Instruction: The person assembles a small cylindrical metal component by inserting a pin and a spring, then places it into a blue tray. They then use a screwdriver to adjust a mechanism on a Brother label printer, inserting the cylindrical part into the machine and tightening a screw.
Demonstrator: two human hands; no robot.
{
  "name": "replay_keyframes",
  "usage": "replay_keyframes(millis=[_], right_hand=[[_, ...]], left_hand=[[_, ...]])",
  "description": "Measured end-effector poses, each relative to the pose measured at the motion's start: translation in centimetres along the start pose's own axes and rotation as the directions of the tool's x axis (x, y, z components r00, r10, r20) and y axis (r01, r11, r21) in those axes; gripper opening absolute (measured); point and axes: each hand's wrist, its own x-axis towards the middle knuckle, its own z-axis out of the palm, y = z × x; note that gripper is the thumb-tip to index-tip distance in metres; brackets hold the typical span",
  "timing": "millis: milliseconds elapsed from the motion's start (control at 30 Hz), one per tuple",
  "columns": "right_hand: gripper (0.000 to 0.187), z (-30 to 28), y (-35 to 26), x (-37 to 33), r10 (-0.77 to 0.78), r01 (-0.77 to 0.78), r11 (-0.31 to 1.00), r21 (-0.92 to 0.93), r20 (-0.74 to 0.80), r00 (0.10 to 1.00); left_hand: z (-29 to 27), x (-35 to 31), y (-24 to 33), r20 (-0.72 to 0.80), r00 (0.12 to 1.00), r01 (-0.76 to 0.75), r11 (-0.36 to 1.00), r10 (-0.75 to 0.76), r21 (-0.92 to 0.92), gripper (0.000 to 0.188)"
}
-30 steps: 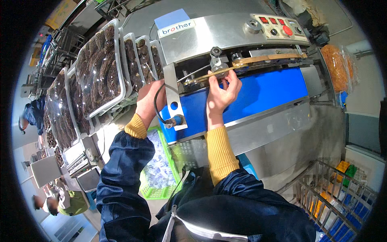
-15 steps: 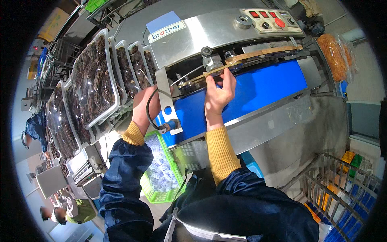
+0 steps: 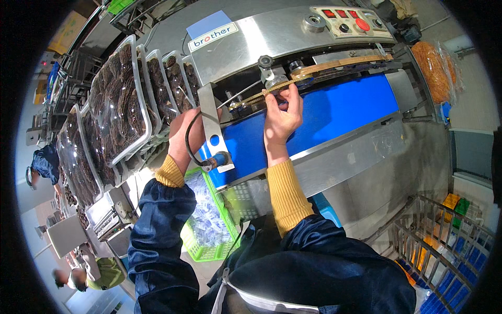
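Head view of a person at a stainless-steel band sealing machine with a blue conveyor belt. The right hand is now reaching higher than a second ago, its fingertips pinching the edge of a thin clear bag at the tan sealing band; this grip is closed on the bag's top edge. The left hand is also sitting further up and in, beside the metal entry bracket, fingers curled; whether its grip is holding the bag cannot be told, since the bracket and a black cable are covering it. Judged from this shift, the bag's mouth is being fed into the band's intake. Clear trays of dark food are standing just left of the machine; a green basket of small packets is sitting below the belt.
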Motion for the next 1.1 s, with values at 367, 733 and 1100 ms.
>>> replay_keyframes(millis=[367, 733, 1100], right_hand=[[0.051, -0.3, 0.8, 0.5, 0.026, -0.034, 0.99, 0.134, 0.063, 0.998], [0.053, -0.5, -0.1, 0.8, -0.003, 0.002, 1.0, 0.024, 0.04, 0.999], [0.043, -0.3, 0.2, 0.6, 0.068, -0.067, 0.996, -0.052, 0.022, 0.997]], left_hand=[[-0.6, 0.2, 0.6, -0.031, 0.999, -0.032, 0.999, 0.033, 0.025, 0.042], [0.9, 0.0, -0.8, -0.085, 0.996, -0.012, 1.0, 0.012, 0.005, 0.043], [1.7, 0.1, -1.6, -0.101, 0.994, -0.041, 0.999, 0.043, 0.027, 0.044]])
